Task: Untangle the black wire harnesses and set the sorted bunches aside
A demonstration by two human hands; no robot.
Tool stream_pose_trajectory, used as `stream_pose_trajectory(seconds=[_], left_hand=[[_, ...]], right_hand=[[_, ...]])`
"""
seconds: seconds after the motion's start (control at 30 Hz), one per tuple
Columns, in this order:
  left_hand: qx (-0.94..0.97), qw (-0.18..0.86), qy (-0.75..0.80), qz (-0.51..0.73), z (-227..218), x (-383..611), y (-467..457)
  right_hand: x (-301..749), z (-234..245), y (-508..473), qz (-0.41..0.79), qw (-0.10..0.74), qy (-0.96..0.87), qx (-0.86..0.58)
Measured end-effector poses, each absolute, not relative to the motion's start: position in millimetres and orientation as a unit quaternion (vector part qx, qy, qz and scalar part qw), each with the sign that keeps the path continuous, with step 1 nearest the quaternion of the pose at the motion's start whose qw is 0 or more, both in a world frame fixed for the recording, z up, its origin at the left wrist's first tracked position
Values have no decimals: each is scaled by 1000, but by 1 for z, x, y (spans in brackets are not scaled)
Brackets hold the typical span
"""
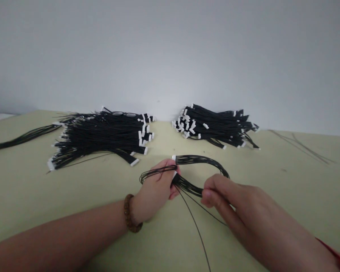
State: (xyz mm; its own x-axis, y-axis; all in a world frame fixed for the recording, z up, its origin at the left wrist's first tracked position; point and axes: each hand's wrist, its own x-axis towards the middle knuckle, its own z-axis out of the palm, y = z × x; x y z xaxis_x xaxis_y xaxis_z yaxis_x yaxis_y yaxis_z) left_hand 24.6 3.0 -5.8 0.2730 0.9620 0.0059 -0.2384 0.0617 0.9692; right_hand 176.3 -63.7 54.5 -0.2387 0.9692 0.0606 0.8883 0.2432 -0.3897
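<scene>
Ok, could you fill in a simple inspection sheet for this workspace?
Surface: pale table, bare in front.
Work: wire bundle, black with white ends, curved into a loop.
Clutter: left pile and right pile of similar bundles; apparent glasses on the left one.
Hands: left hand grips near white ends; right hand pinches wires.
Cables: loose wire trails below the left hand; strands lie far right.
Surroundings: plain wall; other people: nothing seen.
</scene>
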Motion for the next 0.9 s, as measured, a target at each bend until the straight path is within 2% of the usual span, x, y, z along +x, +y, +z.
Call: stream_pose_trajectory(seconds=[0.13,0.47,0.57,0.7,0.77,0.9], left_hand=[[496,623,381,470,-2,24,2],[553,562,427,442,1,20,-2],[562,552,427,444,2,19,-4],[581,544,422,435,1,18,-3],[576,552,422,431,0,19,-2],[550,575,420,437,-5,21,0]], right_hand=[[175,51,-65,230,179,-742,-604],[164,51,-69,456,254,-682,-511],[165,52,-72,447,247,-696,-505],[169,57,-71,313,230,-736,-554],[175,63,-69,310,243,-725,-565],[203,77,-65,585,262,-622,-450]])
